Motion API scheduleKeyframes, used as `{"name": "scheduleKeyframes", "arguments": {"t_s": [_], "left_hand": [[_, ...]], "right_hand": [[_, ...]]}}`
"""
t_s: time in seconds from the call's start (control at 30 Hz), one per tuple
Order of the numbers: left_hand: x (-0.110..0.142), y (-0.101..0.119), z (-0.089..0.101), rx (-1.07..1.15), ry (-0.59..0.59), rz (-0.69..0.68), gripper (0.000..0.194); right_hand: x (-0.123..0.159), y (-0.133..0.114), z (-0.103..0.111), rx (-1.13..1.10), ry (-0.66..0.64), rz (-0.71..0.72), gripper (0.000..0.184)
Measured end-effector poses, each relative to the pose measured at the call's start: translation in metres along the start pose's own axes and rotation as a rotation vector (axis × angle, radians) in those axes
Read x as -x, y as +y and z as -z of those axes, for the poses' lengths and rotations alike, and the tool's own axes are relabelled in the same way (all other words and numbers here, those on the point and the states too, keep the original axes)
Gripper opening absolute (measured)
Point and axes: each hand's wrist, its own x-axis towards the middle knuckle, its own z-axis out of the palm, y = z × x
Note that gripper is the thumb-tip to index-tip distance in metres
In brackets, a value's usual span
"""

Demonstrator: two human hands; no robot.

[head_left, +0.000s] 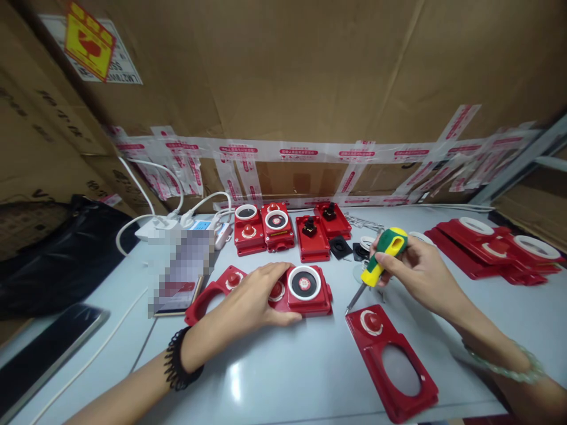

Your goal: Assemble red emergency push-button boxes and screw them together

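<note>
The left hand (254, 295) had its grip around a glossy red box (325, 304), near the middle of the tabletop (266, 369), thumb along its front edge. The box was hard and rectangular, with a smooth white ring (305, 267) framing a black disc. The right hand (425, 274) had its grip wrapped about a screwdriver (386, 257) with a chunky green-and-yellow handle. Its slim metal shaft slanted down to a corner of a loose red cover (370, 354); whether the tip touched, I could not tell. That shiny panel had a large rounded opening and a red knob (372, 321) in a ragged white collar.

The left hand and forearm partly hid a second cover (233, 277). Behind stood two closed red units (248, 239) and two open red trays (313, 251) beside flat black squares (340, 248). More red covers (491, 248) lay stacked at right; a white power strip (157, 230) and a black bag (88, 236) sat at left, before taped, creased cardboard (310, 77).
</note>
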Motion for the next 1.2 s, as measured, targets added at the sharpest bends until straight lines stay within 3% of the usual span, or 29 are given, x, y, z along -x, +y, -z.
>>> {"name": "scheduleKeyframes", "arguments": {"t_s": [0.27,0.43,0.83,1.2], "left_hand": [[0.000,0.000,0.001,0.012,0.003,-0.009,0.069],[-0.001,0.002,0.001,0.029,0.004,-0.014,0.069],[-0.001,-0.002,-0.001,0.030,0.020,-0.020,0.072],[0.000,-0.001,-0.001,0.036,0.028,-0.027,0.068]], "right_hand": [[-0.005,-0.041,0.001,-0.026,0.166,0.192,0.019],[-0.018,-0.060,-0.011,-0.047,0.175,0.265,0.018],[-0.036,-0.050,-0.029,-0.039,0.082,0.281,0.015],[-0.001,-0.052,-0.020,0.010,0.015,0.266,0.016]]}}
